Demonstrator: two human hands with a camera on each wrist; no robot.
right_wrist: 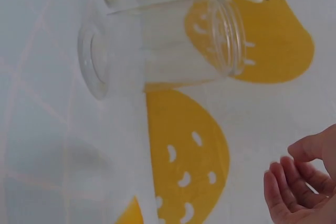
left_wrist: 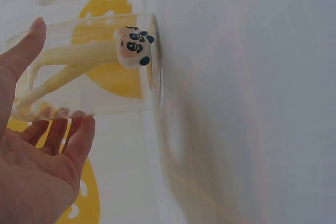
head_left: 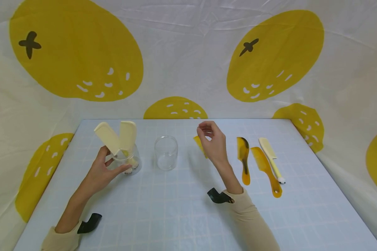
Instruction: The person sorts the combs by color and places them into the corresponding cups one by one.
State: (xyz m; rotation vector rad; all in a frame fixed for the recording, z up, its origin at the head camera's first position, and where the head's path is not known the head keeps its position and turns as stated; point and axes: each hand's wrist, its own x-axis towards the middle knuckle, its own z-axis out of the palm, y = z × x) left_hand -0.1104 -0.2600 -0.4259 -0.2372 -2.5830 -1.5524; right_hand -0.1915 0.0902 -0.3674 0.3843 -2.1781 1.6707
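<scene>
Jar (left_wrist: pixel 89 90), clear, stands at left of tabletop (head_left: pixel 176 209), two cream combs (head_left: pixel 127 134) inside: heads above rim, splayed; panda tip (left_wrist: pixel 134 51) near base. Left hand (head_left: pixel 100 176) grasps jar's sides; right hand (head_left: pixel 214 143), loosely curled, empty, hovers by yellow comb (head_left: pixel 199 142). Step, judged: steadying or placing jar. Next move likely calls for keeping it upright.

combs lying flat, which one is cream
The far-right comb, tipped with a white knob; the plain amber comb and streaked amber comb lie left of it.
</scene>
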